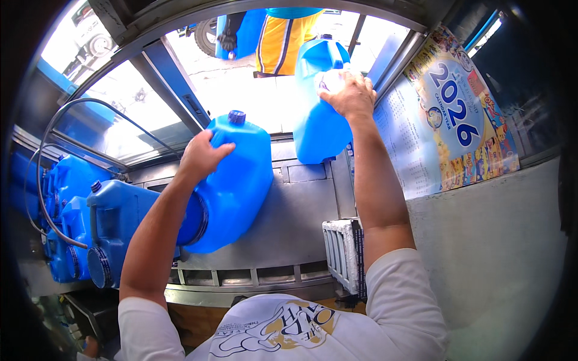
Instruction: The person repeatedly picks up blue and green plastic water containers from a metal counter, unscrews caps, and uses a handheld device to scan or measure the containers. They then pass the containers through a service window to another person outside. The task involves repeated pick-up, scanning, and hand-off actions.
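A large blue water jug [244, 180] with a dark blue screw cap stands upright on the metal counter, left of the middle. My left hand [203, 155] grips its upper left side, thumb apart on the near face; the other fingers are partly hidden. To the right, a second blue water jug [310, 129] is at the window opening, its capped neck towards the outside. My right hand [352, 93] is closed over its upper right part near the handle. Something whitish shows under those fingers, too bright to make out.
Several more blue jugs [129, 207] stand at the left, beside a curved dark hose [42, 162]. A white slatted frame [342, 253] stands at the counter's near right. A calendar poster [448, 114] hangs on the right wall. Outside is a person in yellow shorts [283, 45].
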A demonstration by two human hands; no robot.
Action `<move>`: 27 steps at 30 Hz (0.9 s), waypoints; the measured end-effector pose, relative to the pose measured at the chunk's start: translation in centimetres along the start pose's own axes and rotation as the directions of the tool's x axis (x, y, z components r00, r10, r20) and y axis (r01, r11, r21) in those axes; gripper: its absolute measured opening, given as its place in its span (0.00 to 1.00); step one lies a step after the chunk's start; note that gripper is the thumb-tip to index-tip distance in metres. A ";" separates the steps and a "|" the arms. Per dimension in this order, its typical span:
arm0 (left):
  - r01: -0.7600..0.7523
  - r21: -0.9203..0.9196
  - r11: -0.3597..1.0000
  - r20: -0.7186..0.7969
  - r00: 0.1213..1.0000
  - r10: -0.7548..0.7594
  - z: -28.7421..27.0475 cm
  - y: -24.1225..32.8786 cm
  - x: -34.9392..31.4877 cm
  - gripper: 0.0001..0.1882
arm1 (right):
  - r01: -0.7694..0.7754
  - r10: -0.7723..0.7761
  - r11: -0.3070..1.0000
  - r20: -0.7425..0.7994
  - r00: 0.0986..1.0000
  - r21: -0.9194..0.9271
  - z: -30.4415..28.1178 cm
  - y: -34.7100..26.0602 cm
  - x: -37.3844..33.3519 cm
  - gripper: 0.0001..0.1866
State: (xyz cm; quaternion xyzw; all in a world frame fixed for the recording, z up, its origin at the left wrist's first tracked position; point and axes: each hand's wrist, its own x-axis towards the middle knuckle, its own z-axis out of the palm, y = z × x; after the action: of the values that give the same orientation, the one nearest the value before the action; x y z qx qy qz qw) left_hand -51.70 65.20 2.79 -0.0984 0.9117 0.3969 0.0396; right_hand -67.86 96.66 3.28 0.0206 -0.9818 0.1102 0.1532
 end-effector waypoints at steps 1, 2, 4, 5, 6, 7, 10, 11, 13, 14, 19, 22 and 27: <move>0.012 0.005 1.000 -0.007 1.000 -0.012 0.5 0.7 1.5 0.20 | -0.007 0.007 1.000 0.012 1.000 0.000 0.0 0.0 0.0 0.42; 0.026 0.007 1.000 -0.009 1.000 -0.026 1.0 1.3 3.0 0.20 | -0.010 0.010 1.000 0.012 1.000 0.009 0.1 -0.1 0.1 0.42; 0.070 0.010 0.998 -0.036 0.997 -0.069 2.0 2.3 6.5 0.22 | -0.015 0.015 1.000 0.003 1.000 0.008 0.2 0.0 0.2 0.41; 0.111 -0.014 0.994 -0.039 0.993 -0.112 2.5 2.6 8.4 0.22 | -0.016 0.016 1.000 -0.008 1.000 -0.001 0.4 0.0 0.2 0.41; 0.119 -0.054 0.991 -0.045 0.992 -0.122 3.1 2.9 10.6 0.22 | -0.018 0.017 1.000 -0.021 1.000 -0.009 0.6 0.1 0.1 0.41; 0.160 -0.106 0.981 -0.030 0.986 -0.164 3.7 3.1 12.9 0.21 | -0.013 0.013 1.000 -0.047 0.999 0.011 0.8 0.2 0.1 0.40; 0.200 -0.286 0.937 0.009 0.978 -0.206 5.5 3.7 20.3 0.22 | 0.011 -0.005 0.998 -0.109 0.994 0.055 1.4 0.5 0.2 0.40; 0.207 -0.300 0.931 -0.013 0.975 -0.221 6.2 3.8 22.5 0.22 | 0.015 -0.009 0.998 -0.122 0.993 0.055 1.6 0.5 0.2 0.39; 0.211 -0.337 0.918 -0.054 0.969 -0.242 7.6 4.7 26.6 0.23 | -0.035 0.039 0.999 -0.113 0.993 0.036 1.9 0.8 0.9 0.40; 0.201 -0.368 0.908 -0.076 0.967 -0.245 7.8 5.4 28.3 0.23 | -0.045 0.050 0.998 -0.125 0.991 0.038 2.0 0.9 1.4 0.41; -0.089 0.115 0.989 -0.050 0.994 0.096 4.6 8.1 29.6 0.56 | -0.119 0.122 0.992 -0.077 0.990 0.046 2.0 1.5 5.8 0.44; -0.360 -0.281 0.890 -0.158 0.932 0.327 1.9 4.9 22.6 0.65 | -0.113 0.114 0.993 -0.049 0.992 0.018 2.8 2.0 8.2 0.43; -0.547 0.110 0.830 -0.328 0.768 0.550 6.1 -1.0 11.6 0.67 | -0.083 0.083 0.996 -0.054 0.995 0.015 5.5 3.6 13.8 0.40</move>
State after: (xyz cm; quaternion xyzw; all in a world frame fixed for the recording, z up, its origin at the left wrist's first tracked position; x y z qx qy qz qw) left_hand -62.85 67.31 -3.81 0.1038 0.8945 0.3638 -0.2380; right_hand -82.93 98.81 1.65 -0.0222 -0.9766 0.1234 0.1749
